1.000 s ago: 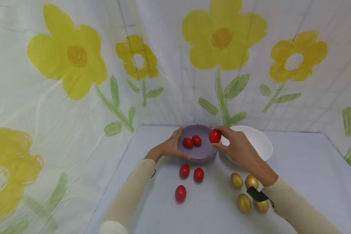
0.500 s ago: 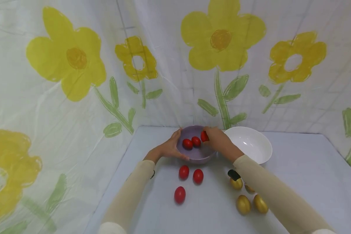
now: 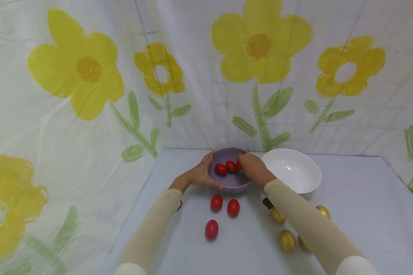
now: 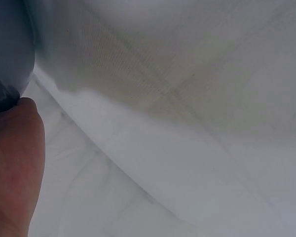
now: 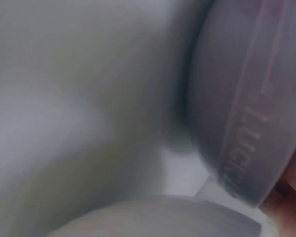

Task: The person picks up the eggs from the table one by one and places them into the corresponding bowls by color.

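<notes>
My left hand (image 3: 203, 172) spans the left side of a purple bowl (image 3: 235, 185), thumb at the front rim and fingers at the back. In the left wrist view, the hand (image 4: 15, 163) touches the bowl's wall (image 4: 12, 49). Over the bowl's right side, my right hand (image 3: 256, 168) reaches in, its fingers around a red egg (image 3: 239, 164) that is mostly hidden. Two more red eggs lie inside, one (image 3: 221, 169) to the left and another (image 3: 231, 166) beside the held one. Raised lettering shows on the bowl's outside (image 5: 241, 113) in the right wrist view.
A white bowl (image 3: 292, 168) stands right of the purple one. Three red eggs (image 3: 211, 230) lie on the table in front. Several gold eggs (image 3: 287, 241) lie at the right, partly under my right sleeve (image 3: 306, 217). A flower-painted curtain (image 3: 199, 95) hangs behind.
My right hand has carried the red egg leftward and down into the purple bowl. One gold egg has shifted right, past the right sleeve. My left hand stays on the bowl.
</notes>
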{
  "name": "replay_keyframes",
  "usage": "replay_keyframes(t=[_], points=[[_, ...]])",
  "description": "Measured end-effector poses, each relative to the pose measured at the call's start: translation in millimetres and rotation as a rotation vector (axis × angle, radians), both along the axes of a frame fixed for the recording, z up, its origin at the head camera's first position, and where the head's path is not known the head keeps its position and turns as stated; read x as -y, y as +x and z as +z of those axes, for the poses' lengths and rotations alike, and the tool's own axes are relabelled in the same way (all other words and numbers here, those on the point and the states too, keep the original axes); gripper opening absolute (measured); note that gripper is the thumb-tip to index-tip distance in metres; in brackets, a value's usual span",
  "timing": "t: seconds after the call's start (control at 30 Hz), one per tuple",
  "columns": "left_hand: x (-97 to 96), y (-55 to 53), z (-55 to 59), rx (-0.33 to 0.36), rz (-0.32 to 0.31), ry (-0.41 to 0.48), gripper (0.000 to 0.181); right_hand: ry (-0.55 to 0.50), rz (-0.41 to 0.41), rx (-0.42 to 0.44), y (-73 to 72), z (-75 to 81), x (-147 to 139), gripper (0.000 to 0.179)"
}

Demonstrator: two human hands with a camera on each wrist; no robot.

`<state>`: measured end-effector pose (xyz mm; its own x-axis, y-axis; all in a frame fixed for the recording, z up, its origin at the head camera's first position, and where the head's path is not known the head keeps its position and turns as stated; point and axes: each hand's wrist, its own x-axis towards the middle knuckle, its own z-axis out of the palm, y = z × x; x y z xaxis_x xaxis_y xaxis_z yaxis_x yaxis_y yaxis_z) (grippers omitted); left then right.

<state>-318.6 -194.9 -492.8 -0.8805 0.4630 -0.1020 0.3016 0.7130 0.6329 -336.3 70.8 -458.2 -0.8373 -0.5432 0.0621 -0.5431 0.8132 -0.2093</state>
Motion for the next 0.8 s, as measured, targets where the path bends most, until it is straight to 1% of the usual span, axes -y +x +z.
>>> replay_keyframes(t=[0.13, 0.3, 0.43, 0.53, 0.67, 0.8], points=[[0.8, -0.5, -2.0, -0.002, 0.001, 0.005, 0.15, -0.005, -0.009, 0.0, -0.8, -5.2, 0.0, 0.032], [0.0, -1.0, -3.5, 0.001, 0.008, 0.002, 0.15, -0.006, -0.005, -0.002, -1.5, -8.0, 0.2, 0.029], [-1.9, -1.3, -3.4, 0.001, 0.004, 0.003, 0.15, -0.007, -0.016, 0.009, -1.2, -9.4, -0.2, 0.029], [-2.6, -1.4, -2.8, -0.001, 0.002, 0.006, 0.15, -0.001, -0.026, 0.002, -0.9, -10.3, 0.0, 0.03], [-1.9, -1.5, -1.9, -0.001, 0.009, 0.006, 0.15, 0.015, -0.014, -0.013, -0.6, -8.4, 0.6, 0.031], [-0.5, -2.1, -1.4, 0.002, 0.006, -0.001, 0.151, 0.002, -0.012, 0.003, 1.3, 0.7, 0.3, 0.032]])
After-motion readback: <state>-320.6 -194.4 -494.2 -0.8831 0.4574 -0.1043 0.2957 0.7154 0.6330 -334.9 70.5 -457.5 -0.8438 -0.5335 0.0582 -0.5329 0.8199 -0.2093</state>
